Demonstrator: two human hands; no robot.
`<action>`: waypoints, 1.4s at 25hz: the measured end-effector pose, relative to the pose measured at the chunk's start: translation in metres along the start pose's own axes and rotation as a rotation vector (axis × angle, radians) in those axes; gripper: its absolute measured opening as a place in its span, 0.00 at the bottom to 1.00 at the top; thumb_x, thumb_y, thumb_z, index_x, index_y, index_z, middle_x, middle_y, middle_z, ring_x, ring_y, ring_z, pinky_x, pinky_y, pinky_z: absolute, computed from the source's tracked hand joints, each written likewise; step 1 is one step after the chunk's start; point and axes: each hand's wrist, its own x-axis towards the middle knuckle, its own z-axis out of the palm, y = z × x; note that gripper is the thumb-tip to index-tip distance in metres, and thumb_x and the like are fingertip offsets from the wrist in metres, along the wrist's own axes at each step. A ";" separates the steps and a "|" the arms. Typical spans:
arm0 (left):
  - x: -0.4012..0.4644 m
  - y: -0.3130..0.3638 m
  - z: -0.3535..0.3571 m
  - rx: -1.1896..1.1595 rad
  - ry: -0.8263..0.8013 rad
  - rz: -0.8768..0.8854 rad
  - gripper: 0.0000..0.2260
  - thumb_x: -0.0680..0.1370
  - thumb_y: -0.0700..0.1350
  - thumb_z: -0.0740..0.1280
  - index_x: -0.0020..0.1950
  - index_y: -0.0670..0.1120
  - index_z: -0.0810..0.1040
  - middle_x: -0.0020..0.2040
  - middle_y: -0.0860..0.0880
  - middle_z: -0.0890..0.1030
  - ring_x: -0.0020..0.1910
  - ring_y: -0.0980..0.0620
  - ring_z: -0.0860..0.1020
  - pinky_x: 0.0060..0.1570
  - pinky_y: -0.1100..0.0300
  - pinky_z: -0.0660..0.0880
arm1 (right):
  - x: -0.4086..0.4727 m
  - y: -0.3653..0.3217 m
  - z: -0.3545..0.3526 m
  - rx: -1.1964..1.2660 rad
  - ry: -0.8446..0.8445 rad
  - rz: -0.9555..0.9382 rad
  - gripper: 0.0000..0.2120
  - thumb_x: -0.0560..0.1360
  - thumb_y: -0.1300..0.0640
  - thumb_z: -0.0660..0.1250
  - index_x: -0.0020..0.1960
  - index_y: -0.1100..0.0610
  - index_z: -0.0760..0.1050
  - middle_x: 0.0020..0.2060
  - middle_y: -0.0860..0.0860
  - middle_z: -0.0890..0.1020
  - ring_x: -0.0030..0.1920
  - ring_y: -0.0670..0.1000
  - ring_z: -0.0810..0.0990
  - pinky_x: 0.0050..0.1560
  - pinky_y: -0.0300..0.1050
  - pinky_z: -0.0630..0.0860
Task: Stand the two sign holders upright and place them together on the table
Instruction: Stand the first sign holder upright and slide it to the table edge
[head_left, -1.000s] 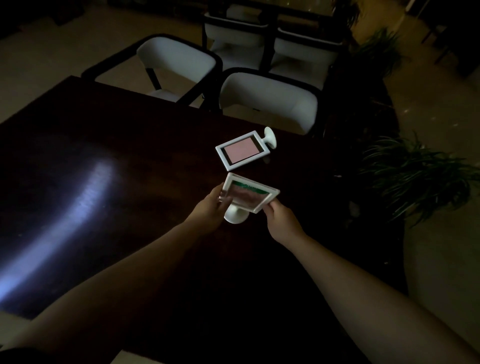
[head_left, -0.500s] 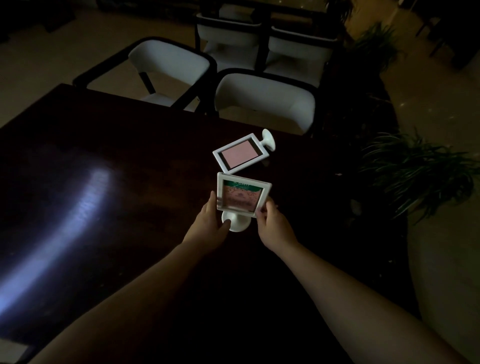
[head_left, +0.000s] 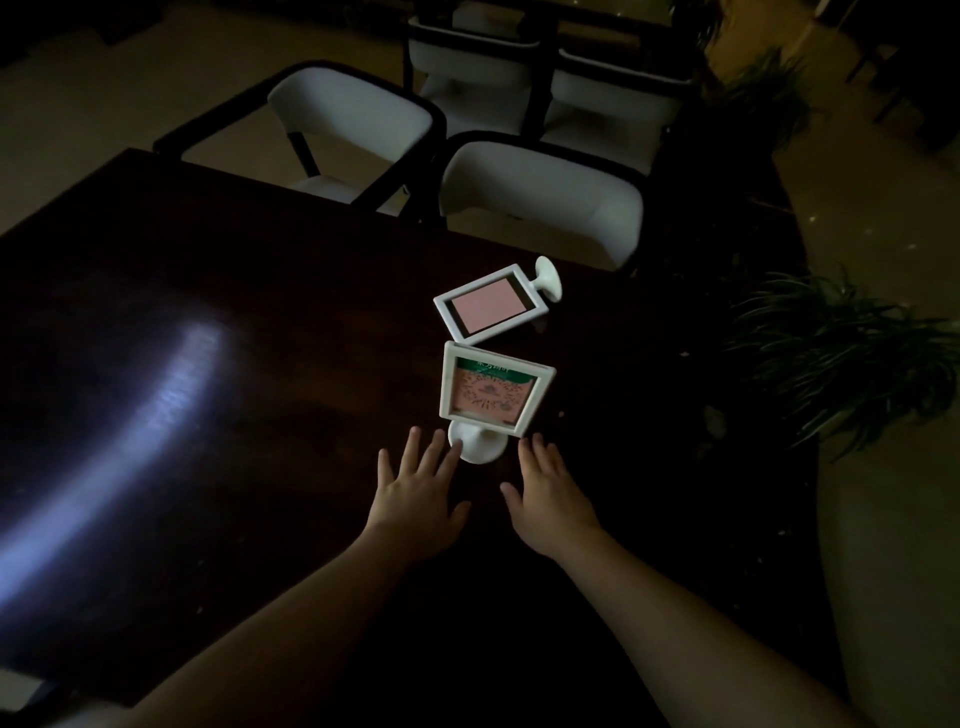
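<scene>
Both hands have let go of the near sign holder (head_left: 494, 388), which now stands upright on the dark table (head_left: 218, 405); left hand (head_left: 415, 493) spread, fingertips at its round base, right hand (head_left: 551, 496) spread, empty, while the far sign holder (head_left: 491, 303) lies flat just behind

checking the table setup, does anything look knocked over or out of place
Yes. The far sign holder lies flat on the table, its round base pointing sideways toward the chairs. The near sign holder stands upright on its own base.
</scene>
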 end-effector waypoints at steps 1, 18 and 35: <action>0.001 0.001 0.002 0.015 -0.007 0.014 0.38 0.77 0.66 0.53 0.80 0.53 0.40 0.82 0.48 0.43 0.78 0.42 0.34 0.73 0.31 0.45 | 0.001 0.001 0.003 -0.031 -0.008 -0.020 0.33 0.83 0.45 0.55 0.81 0.56 0.45 0.81 0.55 0.48 0.79 0.56 0.45 0.77 0.53 0.51; 0.005 -0.005 0.016 0.098 -0.047 0.068 0.34 0.77 0.64 0.47 0.79 0.56 0.39 0.81 0.51 0.39 0.76 0.40 0.31 0.70 0.29 0.39 | 0.009 -0.008 0.021 -0.205 -0.098 -0.210 0.32 0.82 0.58 0.57 0.81 0.51 0.45 0.81 0.51 0.48 0.79 0.56 0.41 0.77 0.59 0.49; -0.051 -0.099 0.000 0.048 -0.082 0.005 0.35 0.77 0.62 0.52 0.80 0.55 0.41 0.81 0.51 0.39 0.76 0.39 0.31 0.71 0.28 0.39 | 0.002 -0.118 0.049 -0.283 -0.199 -0.254 0.37 0.77 0.59 0.62 0.81 0.50 0.46 0.81 0.53 0.51 0.79 0.55 0.42 0.75 0.63 0.49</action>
